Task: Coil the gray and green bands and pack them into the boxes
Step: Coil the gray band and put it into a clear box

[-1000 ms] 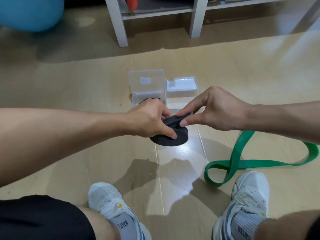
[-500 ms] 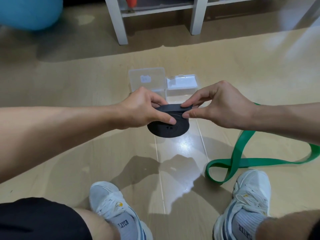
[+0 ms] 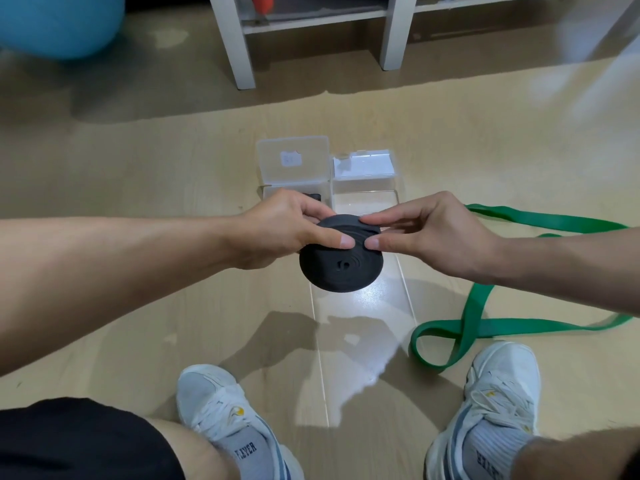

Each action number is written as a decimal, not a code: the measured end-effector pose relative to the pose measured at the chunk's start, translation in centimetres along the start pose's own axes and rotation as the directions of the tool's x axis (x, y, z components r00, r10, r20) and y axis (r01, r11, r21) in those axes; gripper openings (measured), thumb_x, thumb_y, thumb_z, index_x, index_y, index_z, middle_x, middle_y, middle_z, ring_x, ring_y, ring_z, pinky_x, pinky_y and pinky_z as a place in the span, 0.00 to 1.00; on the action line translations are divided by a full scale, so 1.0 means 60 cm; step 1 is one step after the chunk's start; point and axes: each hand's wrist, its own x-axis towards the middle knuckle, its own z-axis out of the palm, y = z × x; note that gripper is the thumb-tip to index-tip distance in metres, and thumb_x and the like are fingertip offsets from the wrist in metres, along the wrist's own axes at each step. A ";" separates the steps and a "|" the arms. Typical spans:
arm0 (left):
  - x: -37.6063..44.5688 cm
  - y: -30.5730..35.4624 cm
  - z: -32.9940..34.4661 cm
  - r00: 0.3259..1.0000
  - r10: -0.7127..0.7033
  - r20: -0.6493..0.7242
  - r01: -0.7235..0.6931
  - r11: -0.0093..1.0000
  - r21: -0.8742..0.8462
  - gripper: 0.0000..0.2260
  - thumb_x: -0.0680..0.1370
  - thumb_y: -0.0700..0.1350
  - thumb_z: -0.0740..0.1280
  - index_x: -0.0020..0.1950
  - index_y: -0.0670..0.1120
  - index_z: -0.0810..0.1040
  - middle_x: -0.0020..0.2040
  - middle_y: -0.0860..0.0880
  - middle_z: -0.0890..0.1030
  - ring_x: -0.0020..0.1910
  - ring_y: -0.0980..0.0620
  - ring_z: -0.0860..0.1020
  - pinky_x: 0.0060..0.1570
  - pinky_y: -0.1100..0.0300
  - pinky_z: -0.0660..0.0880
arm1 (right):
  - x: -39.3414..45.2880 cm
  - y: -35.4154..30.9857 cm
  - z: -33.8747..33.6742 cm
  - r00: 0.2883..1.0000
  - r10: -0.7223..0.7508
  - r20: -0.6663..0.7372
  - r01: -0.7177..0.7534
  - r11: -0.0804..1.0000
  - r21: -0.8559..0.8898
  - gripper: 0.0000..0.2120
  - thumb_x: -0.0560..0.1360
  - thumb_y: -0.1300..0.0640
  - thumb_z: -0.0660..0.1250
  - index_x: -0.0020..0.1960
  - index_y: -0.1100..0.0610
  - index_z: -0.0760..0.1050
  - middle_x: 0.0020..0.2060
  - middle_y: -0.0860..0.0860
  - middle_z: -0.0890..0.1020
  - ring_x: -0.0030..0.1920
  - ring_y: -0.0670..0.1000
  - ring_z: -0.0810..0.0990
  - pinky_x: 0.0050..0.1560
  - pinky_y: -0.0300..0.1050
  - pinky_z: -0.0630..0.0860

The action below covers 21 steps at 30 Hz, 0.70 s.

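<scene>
1. Head view, writing: left shoe [image 3: 231,424] tongue reads "PLAYER", first letters partly cut off. Right shoe [image 3: 491,415] tongue has print too, turned away, unreadable. Small sticker on the raised lid of the left box [image 3: 292,160]; text too blurred to read.
2. Left hand [image 3: 287,233]: fingers closed around the left edge of the gray band [image 3: 341,258], thumb pressed flat on the coil face. Band is a tight flat spiral, held off the floor, face tilted toward the camera.
3. Right hand [image 3: 433,239]: thumb tip on the coil face, just beside the left thumb; forefinger on the upper right rim, where the outer wrap lifts slightly. Other fingers loosely curled, not on the band.
4. Both clear boxes stand open on the floor [image 3: 138,306] just behind the hands; right box [image 3: 365,169] touches the left one. Something dark sits in the left box, mostly hidden by the left hand.
5. Green band [image 3: 464,320] lies uncoiled on the floor at right, looped near the right shoe, well apart from the boxes.
</scene>
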 end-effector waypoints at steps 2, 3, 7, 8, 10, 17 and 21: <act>0.004 -0.003 0.000 1.000 -0.011 -0.004 0.010 0.998 -0.070 0.10 0.74 0.40 0.76 0.54 0.40 0.85 0.50 0.42 0.88 0.46 0.48 0.85 0.51 0.55 0.80 | 0.003 -0.004 0.003 1.000 0.019 0.010 -0.020 0.998 0.053 0.19 0.68 0.66 0.79 0.55 0.50 0.84 0.41 0.50 0.89 0.47 0.46 0.87 0.50 0.34 0.80; 0.005 -0.003 0.000 1.000 -0.015 -0.003 0.014 0.995 -0.101 0.11 0.74 0.41 0.76 0.55 0.40 0.84 0.50 0.42 0.87 0.46 0.47 0.85 0.49 0.55 0.80 | 0.006 -0.006 0.005 1.000 0.020 -0.003 -0.019 0.998 0.065 0.20 0.67 0.66 0.79 0.55 0.50 0.84 0.41 0.51 0.89 0.47 0.47 0.88 0.51 0.35 0.80; 0.011 0.011 -0.002 1.000 -0.010 -0.028 0.006 0.991 -0.131 0.15 0.75 0.43 0.76 0.59 0.39 0.81 0.50 0.43 0.86 0.44 0.49 0.84 0.37 0.62 0.78 | 0.025 -0.018 0.004 0.997 0.026 -0.069 -0.021 0.997 0.071 0.19 0.67 0.67 0.79 0.56 0.55 0.84 0.44 0.52 0.89 0.48 0.50 0.88 0.53 0.39 0.82; 0.013 0.016 -0.003 1.000 -0.002 -0.031 -0.002 0.992 -0.124 0.14 0.76 0.44 0.75 0.59 0.42 0.81 0.50 0.44 0.86 0.44 0.50 0.84 0.34 0.63 0.77 | 0.028 -0.023 0.003 0.998 0.035 -0.060 -0.031 0.997 0.068 0.19 0.67 0.67 0.79 0.56 0.55 0.84 0.45 0.54 0.89 0.50 0.51 0.88 0.53 0.41 0.82; 0.018 0.023 -0.005 1.000 0.009 -0.024 -0.011 0.994 -0.109 0.11 0.77 0.46 0.75 0.58 0.46 0.81 0.49 0.46 0.85 0.43 0.50 0.84 0.35 0.61 0.78 | 0.035 -0.034 -0.003 0.998 0.055 -0.039 -0.053 0.997 0.049 0.19 0.67 0.66 0.80 0.56 0.56 0.84 0.47 0.57 0.88 0.51 0.55 0.87 0.53 0.46 0.84; 0.040 0.032 -0.022 0.999 -0.036 -0.015 0.032 0.973 -0.227 0.07 0.79 0.48 0.72 0.54 0.47 0.81 0.49 0.49 0.86 0.45 0.50 0.85 0.42 0.53 0.82 | 0.088 -0.077 -0.030 0.989 0.121 0.083 -0.115 0.991 -0.069 0.18 0.68 0.65 0.79 0.56 0.56 0.83 0.50 0.57 0.87 0.41 0.48 0.86 0.43 0.38 0.82; 0.065 0.032 -0.054 0.998 -0.058 0.007 0.058 0.983 -0.172 0.06 0.80 0.50 0.71 0.52 0.49 0.80 0.44 0.54 0.84 0.38 0.56 0.83 0.30 0.63 0.77 | 0.141 -0.072 -0.028 0.978 0.143 0.149 -0.132 0.988 -0.084 0.15 0.70 0.66 0.78 0.54 0.57 0.82 0.45 0.54 0.83 0.38 0.46 0.84 0.41 0.40 0.82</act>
